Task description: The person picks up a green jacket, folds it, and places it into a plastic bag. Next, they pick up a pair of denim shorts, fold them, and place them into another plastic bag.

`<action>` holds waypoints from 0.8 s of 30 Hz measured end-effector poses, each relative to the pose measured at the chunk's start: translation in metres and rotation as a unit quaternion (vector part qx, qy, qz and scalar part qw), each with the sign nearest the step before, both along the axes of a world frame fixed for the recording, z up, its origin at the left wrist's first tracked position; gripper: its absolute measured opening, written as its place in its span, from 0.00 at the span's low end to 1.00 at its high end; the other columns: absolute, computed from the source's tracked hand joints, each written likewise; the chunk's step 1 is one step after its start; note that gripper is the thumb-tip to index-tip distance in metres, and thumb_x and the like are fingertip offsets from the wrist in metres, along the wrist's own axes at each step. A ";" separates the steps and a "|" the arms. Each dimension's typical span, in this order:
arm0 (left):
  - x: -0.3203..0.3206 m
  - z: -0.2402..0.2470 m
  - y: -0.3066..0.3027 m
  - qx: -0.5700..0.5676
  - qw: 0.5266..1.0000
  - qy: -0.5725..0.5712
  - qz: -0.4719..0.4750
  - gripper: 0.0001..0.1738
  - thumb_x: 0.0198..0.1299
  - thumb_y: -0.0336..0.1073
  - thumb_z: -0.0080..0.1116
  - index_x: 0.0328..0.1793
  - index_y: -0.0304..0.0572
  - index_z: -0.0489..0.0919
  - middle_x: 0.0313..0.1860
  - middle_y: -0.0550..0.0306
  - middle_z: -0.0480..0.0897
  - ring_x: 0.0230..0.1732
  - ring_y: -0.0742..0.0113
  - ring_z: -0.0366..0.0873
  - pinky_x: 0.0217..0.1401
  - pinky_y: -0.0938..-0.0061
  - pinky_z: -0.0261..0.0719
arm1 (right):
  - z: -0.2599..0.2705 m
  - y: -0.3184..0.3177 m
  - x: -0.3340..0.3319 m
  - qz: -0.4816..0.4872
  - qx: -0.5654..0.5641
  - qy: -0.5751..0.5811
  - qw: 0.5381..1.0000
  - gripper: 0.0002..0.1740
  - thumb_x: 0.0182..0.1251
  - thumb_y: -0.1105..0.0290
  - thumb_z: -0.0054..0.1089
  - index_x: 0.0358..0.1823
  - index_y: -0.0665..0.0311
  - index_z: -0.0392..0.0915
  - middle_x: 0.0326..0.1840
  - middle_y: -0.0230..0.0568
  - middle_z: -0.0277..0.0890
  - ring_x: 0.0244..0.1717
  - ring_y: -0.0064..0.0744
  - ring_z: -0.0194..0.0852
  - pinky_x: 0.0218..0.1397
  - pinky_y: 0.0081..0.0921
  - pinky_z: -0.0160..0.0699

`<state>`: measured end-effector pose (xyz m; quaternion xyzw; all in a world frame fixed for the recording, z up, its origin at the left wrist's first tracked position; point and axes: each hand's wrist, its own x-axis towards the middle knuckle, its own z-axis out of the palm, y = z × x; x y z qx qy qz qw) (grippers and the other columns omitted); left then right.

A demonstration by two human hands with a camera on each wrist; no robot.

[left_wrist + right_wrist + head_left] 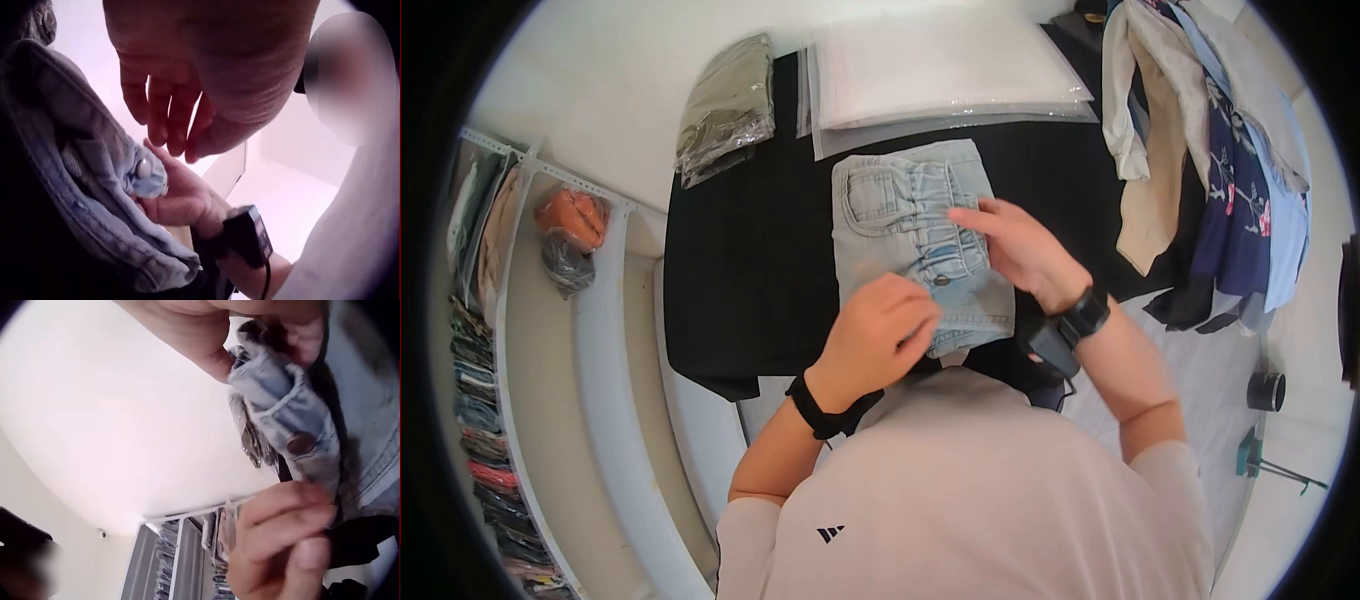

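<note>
Folded light-blue jeans [870,225] with a gathered waistband lie on the black-covered table [740,270] in the head view. My right hand [1032,250] grips the waistband at its right edge, thumb on top and fingers underneath. A round metal button [301,444] shows on the bunched band in the right wrist view, below that hand. Over the lower left of the jeans is my left hand [878,335], its fingers loosely bent. The left wrist view shows those fingers [178,122] hanging with gaps between them and nothing held, near the button end of the waistband.
Clear plastic bags [940,70] are stacked at the table's back. A bagged olive garment [725,105] lies at the back left. Several garments [1220,130] drape over the right side. Shelves [510,330] with folded clothes stand at left.
</note>
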<state>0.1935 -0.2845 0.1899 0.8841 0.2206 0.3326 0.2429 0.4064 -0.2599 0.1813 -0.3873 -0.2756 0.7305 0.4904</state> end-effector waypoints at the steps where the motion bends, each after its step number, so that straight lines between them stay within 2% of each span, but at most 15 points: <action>1: 0.001 -0.001 -0.003 -0.003 1.000 0.003 -0.002 0.09 0.45 0.24 0.62 0.35 0.39 0.79 0.37 0.54 0.78 0.37 0.56 0.75 0.41 0.68 0.74 | 0.003 0.008 -0.004 0.004 -0.003 -0.036 0.999 0.17 0.61 0.68 0.60 0.48 0.70 0.73 0.40 0.38 0.78 0.37 0.21 0.77 0.41 0.20 0.77; 2: 0.003 -0.001 -0.006 0.008 0.999 0.001 -0.040 0.09 0.45 0.24 0.62 0.35 0.38 0.78 0.36 0.54 0.78 0.36 0.56 0.75 0.39 0.69 0.74 | 0.003 0.018 -0.006 0.015 -0.010 -0.092 0.996 0.13 0.57 0.71 0.62 0.42 0.68 0.76 0.34 0.33 0.76 0.30 0.20 0.72 0.34 0.20 0.75; 3: 0.005 -0.001 -0.009 0.020 0.997 -0.003 -0.078 0.08 0.45 0.24 0.61 0.35 0.37 0.78 0.36 0.54 0.78 0.34 0.56 0.75 0.37 0.70 0.74 | 0.014 0.024 -0.013 0.013 -0.010 -0.090 0.996 0.13 0.57 0.71 0.62 0.42 0.68 0.76 0.34 0.33 0.76 0.30 0.20 0.72 0.34 0.20 0.75; 5: 0.007 0.000 -0.012 0.001 0.997 0.018 -0.073 0.08 0.47 0.24 0.60 0.36 0.36 0.77 0.38 0.52 0.78 0.40 0.53 0.75 0.43 0.66 0.74 | 0.049 0.036 -0.035 0.075 0.028 -0.144 0.986 0.08 0.56 0.71 0.63 0.35 0.66 0.78 0.30 0.29 0.73 0.26 0.19 0.66 0.29 0.19 0.72; 7: 0.013 -0.002 -0.009 0.048 0.994 0.033 0.093 0.09 0.49 0.25 0.58 0.39 0.35 0.76 0.41 0.49 0.78 0.46 0.48 0.74 0.50 0.60 0.71 | 0.058 0.065 -0.056 0.136 0.055 -0.136 0.980 0.09 0.58 0.71 0.62 0.38 0.67 0.78 0.34 0.34 0.78 0.30 0.20 0.74 0.31 0.18 0.74; 8: 0.017 -0.003 -0.006 0.073 0.980 0.058 0.173 0.11 0.52 0.27 0.56 0.42 0.33 0.75 0.43 0.43 0.77 0.50 0.42 0.71 0.54 0.55 0.67 | 0.067 0.073 -0.070 0.140 0.059 -0.127 0.980 0.07 0.57 0.71 0.62 0.34 0.67 0.79 0.32 0.34 0.77 0.29 0.21 0.73 0.31 0.19 0.74; 9: 0.017 -0.009 0.001 0.074 0.980 0.059 0.174 0.11 0.52 0.27 0.56 0.42 0.33 0.75 0.43 0.43 0.77 0.50 0.42 0.71 0.54 0.55 0.67 | 0.077 0.080 -0.082 0.144 0.062 -0.116 0.981 0.05 0.57 0.72 0.63 0.31 0.66 0.79 0.30 0.33 0.76 0.28 0.22 0.73 0.32 0.19 0.75; 11: 0.014 -0.031 0.017 0.016 0.947 0.149 0.284 0.14 0.54 0.29 0.55 0.48 0.37 0.74 0.45 0.41 0.73 0.47 0.43 0.71 0.49 0.56 0.71 | 0.089 0.089 -0.104 0.170 0.059 -0.154 0.972 0.05 0.56 0.72 0.63 0.31 0.66 0.79 0.29 0.34 0.76 0.29 0.22 0.73 0.32 0.19 0.75; 13: 0.014 -0.046 0.031 0.008 0.952 0.104 0.287 0.13 0.56 0.32 0.54 0.48 0.37 0.74 0.40 0.40 0.73 0.44 0.41 0.72 0.46 0.55 0.71 | 0.091 0.099 -0.117 0.195 0.055 -0.193 0.960 0.05 0.56 0.73 0.63 0.31 0.66 0.78 0.29 0.34 0.75 0.29 0.23 0.73 0.33 0.20 0.76; 15: 0.014 -0.051 0.041 -0.035 0.965 0.028 0.258 0.12 0.58 0.35 0.52 0.46 0.36 0.74 0.37 0.38 0.74 0.41 0.40 0.72 0.44 0.55 0.71 | 0.088 0.106 -0.127 0.230 0.028 -0.252 0.940 0.12 0.57 0.73 0.64 0.41 0.70 0.76 0.43 0.40 0.73 0.41 0.34 0.75 0.44 0.27 0.82; 16: 0.015 -0.051 0.043 -0.035 0.964 0.026 0.262 0.12 0.58 0.35 0.52 0.46 0.36 0.74 0.37 0.38 0.74 0.41 0.40 0.72 0.44 0.55 0.71 | 0.087 0.107 -0.127 0.233 0.032 -0.256 0.937 0.11 0.57 0.73 0.63 0.40 0.69 0.76 0.44 0.41 0.74 0.43 0.33 0.75 0.44 0.28 0.82; 19: 0.018 -0.055 0.051 -0.080 0.957 -0.027 0.278 0.13 0.59 0.36 0.51 0.45 0.34 0.74 0.34 0.37 0.75 0.40 0.38 0.73 0.44 0.55 0.71 | 0.085 0.110 -0.124 0.249 0.040 -0.238 0.938 0.11 0.56 0.74 0.63 0.40 0.69 0.77 0.43 0.40 0.74 0.42 0.32 0.75 0.45 0.27 0.81; 21: 0.018 -0.059 0.058 -0.118 0.965 -0.043 0.231 0.14 0.59 0.33 0.50 0.49 0.34 0.75 0.37 0.40 0.75 0.43 0.42 0.73 0.46 0.59 0.71 | 0.084 0.109 -0.121 0.267 0.042 -0.212 0.939 0.09 0.56 0.75 0.62 0.38 0.67 0.77 0.40 0.39 0.75 0.39 0.31 0.75 0.43 0.27 0.80; 23: 0.019 -0.057 0.052 -0.160 0.952 -0.075 0.251 0.16 0.60 0.31 0.49 0.52 0.33 0.74 0.40 0.42 0.74 0.45 0.46 0.73 0.47 0.62 0.71 | 0.086 0.108 -0.119 0.246 0.032 -0.215 0.945 0.07 0.56 0.74 0.62 0.35 0.67 0.76 0.37 0.38 0.74 0.36 0.29 0.74 0.41 0.26 0.78; 24: 0.019 -0.054 0.049 -0.201 0.938 -0.102 0.264 0.18 0.60 0.29 0.48 0.56 0.33 0.74 0.43 0.43 0.73 0.46 0.49 0.73 0.49 0.65 0.71 | 0.088 0.105 -0.119 0.238 0.043 -0.220 0.945 0.05 0.59 0.72 0.61 0.32 0.67 0.77 0.31 0.34 0.75 0.32 0.23 0.72 0.36 0.20 0.75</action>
